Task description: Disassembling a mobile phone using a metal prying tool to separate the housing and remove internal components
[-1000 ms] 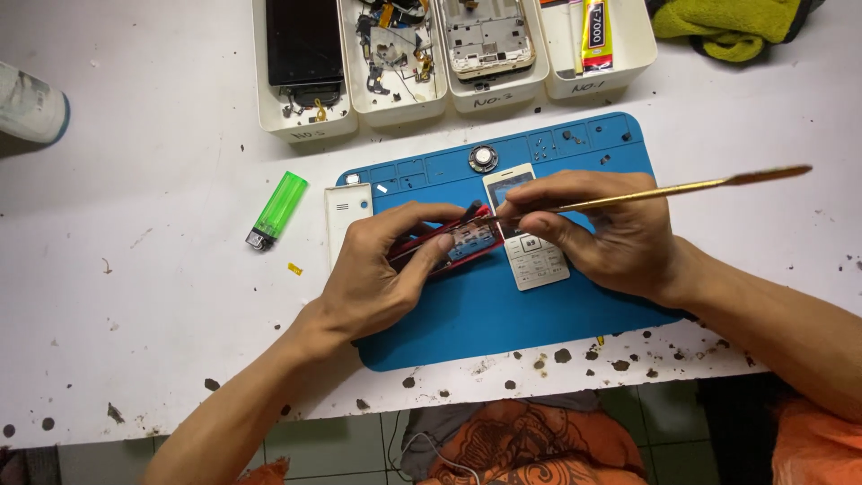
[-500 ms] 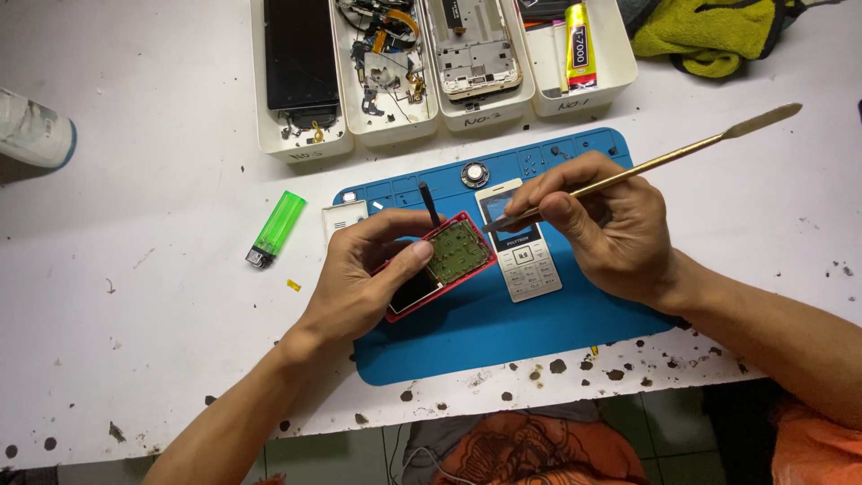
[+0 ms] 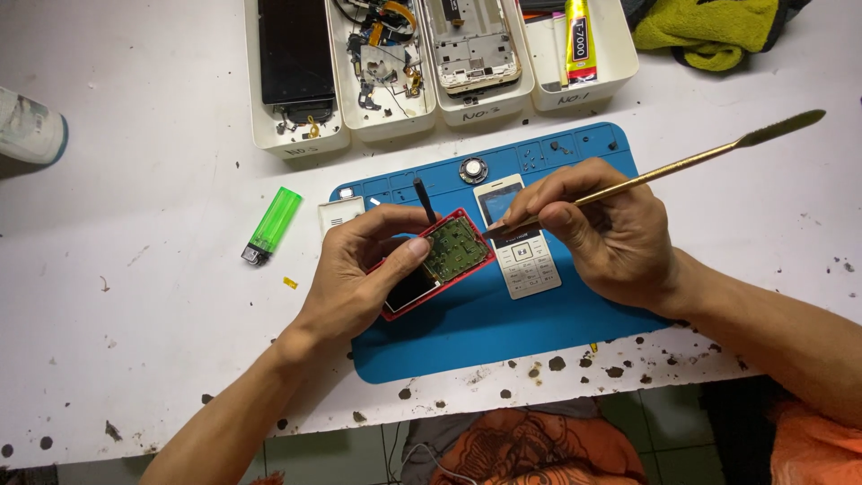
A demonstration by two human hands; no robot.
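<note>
On a blue repair mat, the left hand grips an opened red phone; the right hand grips a brass spudger, tip touching the phone's edge.

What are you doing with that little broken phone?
A person is working on a small red-framed phone with its green circuit board showing. The left hand holds it tilted over the blue rubber work mat, while the right hand holds a long brass-coloured metal prying tool, its tip at the phone's edge. The white phone front cover with keypad lies on the mat beside it.
</note>
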